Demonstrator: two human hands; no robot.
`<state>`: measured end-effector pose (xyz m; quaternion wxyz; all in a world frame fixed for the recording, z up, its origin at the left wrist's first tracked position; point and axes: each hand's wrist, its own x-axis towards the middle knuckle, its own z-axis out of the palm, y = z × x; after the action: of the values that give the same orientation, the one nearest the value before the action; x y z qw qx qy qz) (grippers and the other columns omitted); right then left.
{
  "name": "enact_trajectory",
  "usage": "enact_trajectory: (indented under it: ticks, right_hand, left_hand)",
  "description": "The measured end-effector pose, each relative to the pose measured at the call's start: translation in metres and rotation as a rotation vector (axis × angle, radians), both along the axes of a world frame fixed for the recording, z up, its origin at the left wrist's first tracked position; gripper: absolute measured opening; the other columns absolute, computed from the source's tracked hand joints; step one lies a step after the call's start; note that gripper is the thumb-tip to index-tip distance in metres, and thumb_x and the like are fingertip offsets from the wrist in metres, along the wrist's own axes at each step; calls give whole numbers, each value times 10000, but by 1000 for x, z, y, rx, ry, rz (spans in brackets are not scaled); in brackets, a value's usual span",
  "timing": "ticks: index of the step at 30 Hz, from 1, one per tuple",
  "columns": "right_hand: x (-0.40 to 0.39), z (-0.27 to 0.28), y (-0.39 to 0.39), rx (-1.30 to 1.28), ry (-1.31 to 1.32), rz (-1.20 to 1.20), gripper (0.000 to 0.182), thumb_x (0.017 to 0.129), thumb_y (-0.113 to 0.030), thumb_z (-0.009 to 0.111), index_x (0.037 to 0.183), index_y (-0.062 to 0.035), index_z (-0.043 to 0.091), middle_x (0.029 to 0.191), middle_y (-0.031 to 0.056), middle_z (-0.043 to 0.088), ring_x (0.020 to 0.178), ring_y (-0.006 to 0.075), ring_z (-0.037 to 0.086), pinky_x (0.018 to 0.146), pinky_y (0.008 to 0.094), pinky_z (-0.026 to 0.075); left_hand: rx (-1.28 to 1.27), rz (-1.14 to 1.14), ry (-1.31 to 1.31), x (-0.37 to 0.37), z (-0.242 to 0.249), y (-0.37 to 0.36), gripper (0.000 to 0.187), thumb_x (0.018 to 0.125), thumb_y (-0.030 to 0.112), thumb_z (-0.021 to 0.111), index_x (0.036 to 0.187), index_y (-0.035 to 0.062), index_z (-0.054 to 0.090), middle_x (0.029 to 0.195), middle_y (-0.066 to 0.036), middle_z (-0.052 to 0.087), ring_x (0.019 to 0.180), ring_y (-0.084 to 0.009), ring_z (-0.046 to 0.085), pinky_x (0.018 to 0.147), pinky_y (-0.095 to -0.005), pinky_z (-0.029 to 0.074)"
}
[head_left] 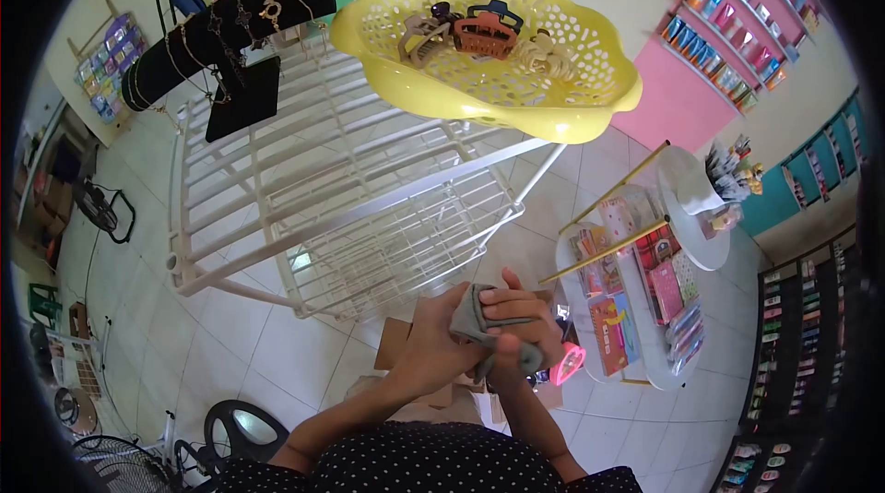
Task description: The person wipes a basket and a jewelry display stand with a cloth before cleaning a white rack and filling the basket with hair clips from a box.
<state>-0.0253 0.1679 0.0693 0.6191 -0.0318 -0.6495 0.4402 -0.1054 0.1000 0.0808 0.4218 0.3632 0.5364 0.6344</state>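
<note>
Both hands meet at the lower middle of the head view, around a folded grey-green cloth (472,316). My left hand (431,345) is closed on the cloth from the left. My right hand (525,322) has its fingers wrapped over it from the right, and part of the cloth hangs below. Beyond the hands stands a white slatted rack (332,216). On its top rest a yellow perforated basket (415,96) holding several hair claws (486,35), and a black bracelet stand (244,101) hung with gold-coloured chains.
Right of the hands stands a tiered shelf (682,207) with stationery and a cup of pens (696,187). An open cardboard box (394,345) with pink-rimmed items lies below the hands. Fans (101,207) stand at the left; product racks (802,336) line the right wall.
</note>
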Motion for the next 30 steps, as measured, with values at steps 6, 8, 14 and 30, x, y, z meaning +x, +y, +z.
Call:
enact_trajectory:
  ticks: [6,8,14,30]
  right_hand:
    - [-4,12,-7,-610,204,19,267,850,-262,393,710,-40,445,687,106,483,701,227,529,869,482,368]
    - [9,12,-4,-660,275,60,272,850,-270,375,691,-52,417,685,95,470,710,217,515,856,471,377]
    - [58,23,16,-665,346,-125,284,844,-297,336,651,-89,353,670,58,407,713,184,464,806,414,401]
    - [105,2,4,-804,389,-328,305,826,-270,402,632,-35,408,640,80,445,672,206,481,758,392,398]
  left_hand:
    - [-220,-174,-129,-8,12,4,439,602,6,687,988,29,480,829,-33,545,737,-67,535,565,-178,452]
    - [-154,-155,-173,-7,17,6,311,640,74,690,886,-4,516,711,-36,547,528,-68,532,424,-184,432]
    - [286,267,499,-41,129,-45,548,570,104,770,984,-28,437,862,-79,523,695,-119,575,550,-201,484]
    - [-433,34,1534,-98,174,170,476,576,487,612,638,15,607,564,-121,585,558,-211,599,554,-306,483]
